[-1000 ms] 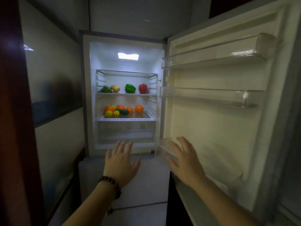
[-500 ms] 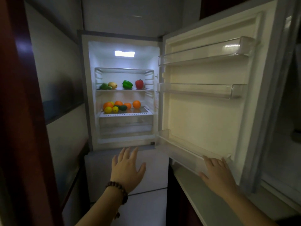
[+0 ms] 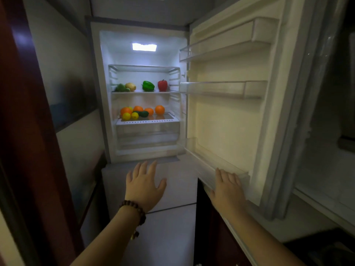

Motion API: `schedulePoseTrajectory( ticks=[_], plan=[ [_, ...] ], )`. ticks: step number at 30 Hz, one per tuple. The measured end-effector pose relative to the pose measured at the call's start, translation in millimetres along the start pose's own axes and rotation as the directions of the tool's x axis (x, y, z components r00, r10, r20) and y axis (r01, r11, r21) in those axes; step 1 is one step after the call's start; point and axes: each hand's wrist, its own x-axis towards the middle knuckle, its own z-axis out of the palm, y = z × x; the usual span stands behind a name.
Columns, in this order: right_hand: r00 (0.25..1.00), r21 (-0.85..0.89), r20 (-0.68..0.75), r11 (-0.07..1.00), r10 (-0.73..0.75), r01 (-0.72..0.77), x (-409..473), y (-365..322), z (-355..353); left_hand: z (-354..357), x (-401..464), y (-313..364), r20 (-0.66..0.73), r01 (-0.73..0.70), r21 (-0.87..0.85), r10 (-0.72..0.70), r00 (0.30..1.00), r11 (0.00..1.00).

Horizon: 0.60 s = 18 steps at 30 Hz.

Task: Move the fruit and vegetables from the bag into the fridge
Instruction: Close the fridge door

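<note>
The fridge (image 3: 103, 93) stands open and lit. On its upper shelf sit a green vegetable (image 3: 120, 87), a yellow fruit (image 3: 130, 86), a green pepper (image 3: 148, 86) and a red pepper (image 3: 162, 85). On the lower shelf lie several oranges (image 3: 159, 109), two lemons (image 3: 126, 116) and a dark green avocado (image 3: 143, 113). My left hand (image 3: 144, 186), with a bead bracelet at the wrist, hovers with spread fingers in front of the lower fridge door. My right hand (image 3: 227, 189) lies flat with straight fingers on the bottom rack of the open fridge door (image 3: 230, 120). No bag is in view.
The door swings out to the right with three racks (image 3: 222, 88) that hold nothing. A dark red wooden frame (image 3: 28, 131) stands close on the left. A grey wall panel (image 3: 73, 83) runs beside the fridge. A pale counter (image 3: 317, 198) lies behind the door at right.
My right hand has moved from the air near the door's inner edge out along its bottom rack and now rests flat on it. My left hand has stayed spread and risen a little.
</note>
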Motion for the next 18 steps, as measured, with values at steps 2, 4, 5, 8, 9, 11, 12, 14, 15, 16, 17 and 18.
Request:
schedulePoseTrajectory(
  ticks=[2, 4, 5, 8, 9, 11, 12, 14, 15, 16, 17, 18],
  plan=[
    [0.999, 0.022, 0.027, 0.999, -0.04, 0.039, -4.5, -21.4, -4.6, 0.2, -2.9, -1.6, 0.009, 0.002, -0.006, -0.002, 1.0, 1.0],
    [0.989, 0.114, 0.113, 0.99, -0.092, 0.079, -6.6, -41.6, -12.5, -1.0, -3.2, -4.4, 0.006, -0.007, -0.011, 0.007, 1.0, 1.0],
    [0.982, 0.17, 0.142, 0.981, -0.123, 0.099, -7.7, -49.6, -18.6, -2.0, -2.9, -6.2, -0.003, -0.008, -0.01, 0.008, 1.0, 1.0],
    [0.957, 0.247, -0.046, 0.925, -0.285, 0.288, -11.8, -61.1, -46.0, -7.4, -1.4, -14.5, -0.03, 0.01, -0.007, -0.01, 0.999, 1.0],
    [0.928, 0.193, -0.161, 0.911, -0.337, 0.364, -13.5, -61.7, -58.4, -9.7, -1.1, -18.0, -0.038, 0.015, 0.0, -0.015, 0.999, 1.0],
    [0.854, 0.072, -0.333, 0.892, -0.4, 0.446, -13.2, -57.1, -84.4, -15.1, -0.7, -25.8, -0.054, 0.026, 0.009, -0.026, 0.998, 1.0],
    [0.823, 0.007, -0.384, 0.89, -0.419, 0.457, -10.2, -52.6, -96.3, -18.4, -0.5, -29.3, -0.063, 0.034, 0.007, -0.033, 0.997, 0.999],
    [0.777, -0.125, -0.428, 0.881, -0.462, 0.456, 1.5, -39.8, -109.1, -25.3, -1.1, -35.4, -0.084, 0.056, 0.007, -0.055, 0.995, 0.998],
    [0.76, -0.184, -0.427, 0.87, -0.49, 0.458, 8.3, -33.2, -110.2, -28.5, -1.7, -38.2, -0.097, 0.068, 0.01, -0.067, 0.993, 0.998],
    [0.743, -0.236, -0.408, 0.848, -0.53, 0.475, 14.5, -28.1, -109.0, -31.3, -2.2, -41.2, -0.107, 0.079, 0.012, -0.077, 0.991, 0.997],
    [0.719, -0.284, -0.385, 0.816, -0.579, 0.504, 19.9, -25.6, -105.3, -34.2, -2.8, -44.3, -0.114, 0.091, 0.013, -0.089, 0.99, 0.996],
    [0.684, -0.32, -0.369, 0.777, -0.63, 0.543, 25.5, -26.0, -100.4, -36.8, -3.3, -47.2, -0.117, 0.105, 0.011, -0.103, 0.988, 0.994]
  ],
)
